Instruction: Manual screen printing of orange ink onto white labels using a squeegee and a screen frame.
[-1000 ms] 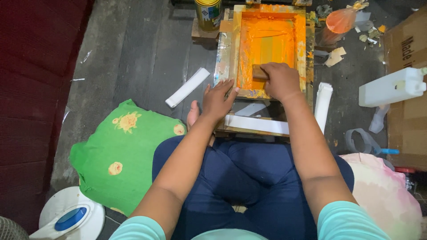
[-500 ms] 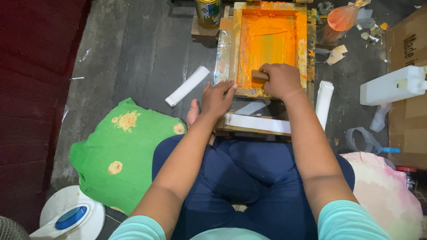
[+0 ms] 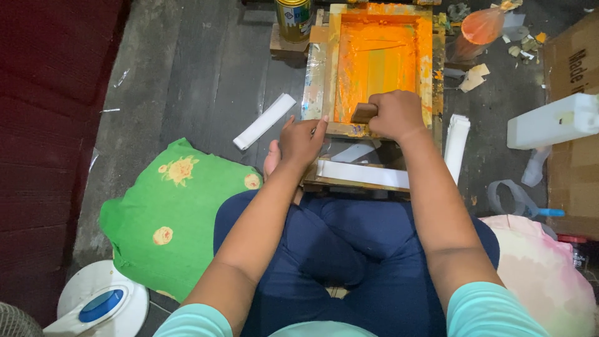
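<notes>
A wooden screen-printing frame (image 3: 332, 68) smeared with orange ink lies on the floor in front of me. My right hand (image 3: 394, 115) is closed around the wooden handle of a squeegee (image 3: 364, 112) at the frame's near edge. My left hand (image 3: 302, 138) rests flat on the frame's near left corner, fingers spread, pressing it down. A white strip (image 3: 362, 174) lies on the wooden base just below the frame.
A green flowered cushion (image 3: 168, 212) lies at my left, a white strip (image 3: 265, 121) on the floor beside it. A metal can (image 3: 293, 19) stands at the frame's far left. A white jug (image 3: 552, 122), cardboard boxes (image 3: 571, 68) and a pinkish cushion (image 3: 540, 268) sit at right.
My right hand has drawn the squeegee a little toward me along the screen. My left hand has stayed on the frame's corner.
</notes>
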